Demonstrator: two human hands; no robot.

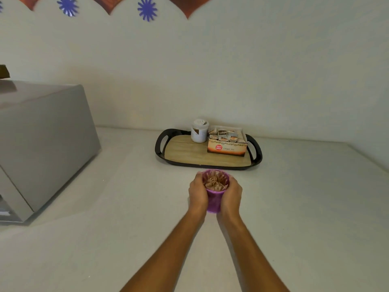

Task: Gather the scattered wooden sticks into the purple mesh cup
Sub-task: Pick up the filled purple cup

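The pale desk (294, 207) fills most of the view, with a grey box-shaped appliance (42, 140) at its left edge and a black-rimmed tray (161, 142) with a wood-look floor near the wall. On that tray stand a printed carton of sachets (227, 146) and, just beside it, a white jar (199, 131). In front of the tray, near but apart from it, the purple mesh cup (214, 200) sits between both hands: the left hand (196, 191) wraps its curled fingers round the cup's left wall and the right hand (232, 192) does the same on the right, so the cup is clasped from both sides. Whether its base rests on the desk or is lifted cannot be told. The wooden sticks (214, 182) stand bunched inside it, tips up near the rim; none shows loose on the desk, so the gathering looks nearly or wholly done. The cup probably weighs little and its thin wall may flex, so a gentle hold low on the sides should keep it upright; the sticks are stiff, light and apt to spill if it tips.
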